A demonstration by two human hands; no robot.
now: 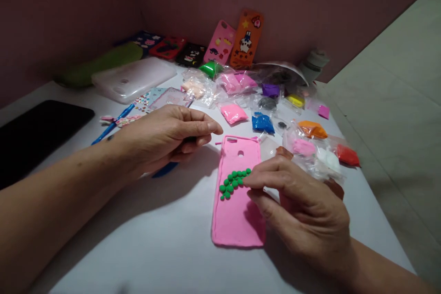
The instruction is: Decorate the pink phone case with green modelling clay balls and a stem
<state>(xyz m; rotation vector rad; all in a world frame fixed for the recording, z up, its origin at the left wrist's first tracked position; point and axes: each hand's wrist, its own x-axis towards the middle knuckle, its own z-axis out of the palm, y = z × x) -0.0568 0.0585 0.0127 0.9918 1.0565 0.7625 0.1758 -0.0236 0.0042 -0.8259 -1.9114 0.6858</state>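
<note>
A phone case covered in pink clay (pixel 237 223) lies flat on the white table. Across its middle runs a slanting cluster of several small green clay balls (pixel 230 183). My right hand (pixel 303 213) is over the case's right side, thumb and forefinger pinched together at the right end of the green cluster. Whatever those fingertips hold, if anything, is hidden. Above and left of the case, my left hand (pixel 175 133) is closed, thumb pressed to forefinger; its contents cannot be made out. A blue tool (pixel 165 170) lies partly hidden beneath this hand.
Bags of coloured clay, including pink (pixel 234 113), blue (pixel 262 123) and orange (pixel 313 129), spread behind and right. Decorated phone cases (pixel 247 39) lean on the wall. At left are a dark phone or tablet (pixel 41 133), a clear case (pixel 134 78) and a blue pen-like tool (pixel 113 124).
</note>
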